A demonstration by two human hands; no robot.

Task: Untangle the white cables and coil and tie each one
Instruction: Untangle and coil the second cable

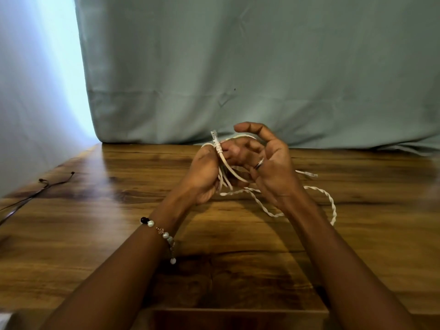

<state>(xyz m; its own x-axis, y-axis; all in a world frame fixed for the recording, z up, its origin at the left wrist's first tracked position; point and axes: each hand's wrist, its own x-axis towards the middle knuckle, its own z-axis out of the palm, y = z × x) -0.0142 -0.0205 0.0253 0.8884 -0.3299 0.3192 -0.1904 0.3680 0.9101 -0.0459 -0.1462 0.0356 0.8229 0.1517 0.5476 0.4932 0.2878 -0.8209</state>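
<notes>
Both hands are raised over the middle of the wooden table (119,234). My left hand (204,175) grips a bundle of white cable loops (223,179), with one clear plug end (214,137) sticking up above the fist. My right hand (264,160) pinches a strand of the same bundle, thumb lifted above the fingers. A twisted stretch of white cable (331,206) trails from under my right wrist onto the table and curls to the right. A second plug end (309,173) lies on the table behind my right hand.
A thin dark cord (42,186) lies along the table's far left edge. A grey-green cloth backdrop (238,67) hangs right behind the table's back edge. Bare wood spreads to the left, right and front of the hands.
</notes>
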